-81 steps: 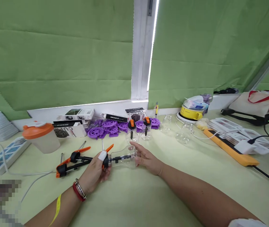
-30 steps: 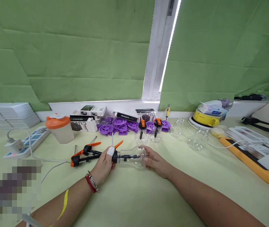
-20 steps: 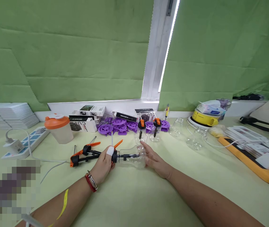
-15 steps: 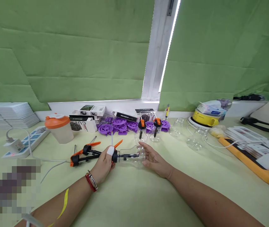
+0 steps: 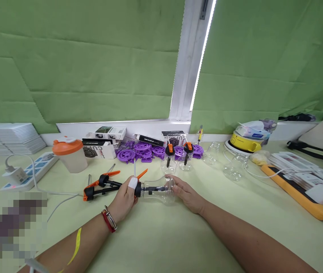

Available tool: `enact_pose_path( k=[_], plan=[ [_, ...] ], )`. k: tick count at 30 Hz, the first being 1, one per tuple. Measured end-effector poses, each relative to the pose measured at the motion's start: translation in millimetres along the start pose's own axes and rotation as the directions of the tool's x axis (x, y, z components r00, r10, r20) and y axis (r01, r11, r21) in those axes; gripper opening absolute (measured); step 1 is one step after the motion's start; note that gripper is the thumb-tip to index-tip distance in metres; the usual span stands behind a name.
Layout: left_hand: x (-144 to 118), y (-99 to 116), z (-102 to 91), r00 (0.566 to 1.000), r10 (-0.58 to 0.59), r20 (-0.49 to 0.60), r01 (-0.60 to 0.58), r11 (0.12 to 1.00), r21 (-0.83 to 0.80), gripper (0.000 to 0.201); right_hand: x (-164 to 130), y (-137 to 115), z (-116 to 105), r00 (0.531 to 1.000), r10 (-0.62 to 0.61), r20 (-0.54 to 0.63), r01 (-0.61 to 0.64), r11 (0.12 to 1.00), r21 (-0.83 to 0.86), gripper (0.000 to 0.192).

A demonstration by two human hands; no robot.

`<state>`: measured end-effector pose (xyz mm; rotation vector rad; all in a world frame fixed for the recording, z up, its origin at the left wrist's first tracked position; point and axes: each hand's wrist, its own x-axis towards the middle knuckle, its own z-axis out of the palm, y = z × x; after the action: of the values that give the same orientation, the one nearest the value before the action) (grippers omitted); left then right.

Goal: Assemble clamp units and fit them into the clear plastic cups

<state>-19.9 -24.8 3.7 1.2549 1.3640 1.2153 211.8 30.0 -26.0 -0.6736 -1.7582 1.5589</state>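
Note:
My left hand [image 5: 126, 193] is closed around a black lid [image 5: 138, 189] with an orange lever [image 5: 142, 173] and a thin pale spout. A clear bottle [image 5: 161, 191] lies sideways in front of me, its neck against that lid and a black tube inside it. Fingers of my right hand [image 5: 186, 195] wrap around the bottle's wide base. Left of my left hand, two more black-and-orange lids [image 5: 89, 192] with long black tubes lie on the table. Behind my hands stand two clear bottles fitted with the same kind of lid [image 5: 170, 151].
Purple plastic parts [image 5: 142, 152] and cardboard boxes [image 5: 100, 148] line the wall. An orange-lidded cup [image 5: 69, 154] and a power strip [image 5: 30, 172] stand at left. Clear bottles [image 5: 234, 168], a yellow bowl [image 5: 245, 143] and an orange case [image 5: 300, 193] are at right.
My right hand has closed its fingers onto the base of the bottle. My left hand keeps its hold on the lid; the bottle has barely moved.

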Motion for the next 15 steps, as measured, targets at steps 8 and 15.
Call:
enact_pose_path(
  k=[8,15],
  plan=[
    [4.1,2.4,0.1,0.997,-0.054,-0.056,0.050,0.996,-0.072,0.038,-3.2,6.1,0.0,0.993,-0.120,-0.012,0.118,0.988,-0.102,0.086],
    [4.5,-0.9,1.2,0.993,-0.093,-0.076,0.086,0.992,-0.088,0.040,-0.3,8.3,-1.4,0.992,-0.116,-0.049,0.108,0.985,-0.134,0.072]
  ],
)
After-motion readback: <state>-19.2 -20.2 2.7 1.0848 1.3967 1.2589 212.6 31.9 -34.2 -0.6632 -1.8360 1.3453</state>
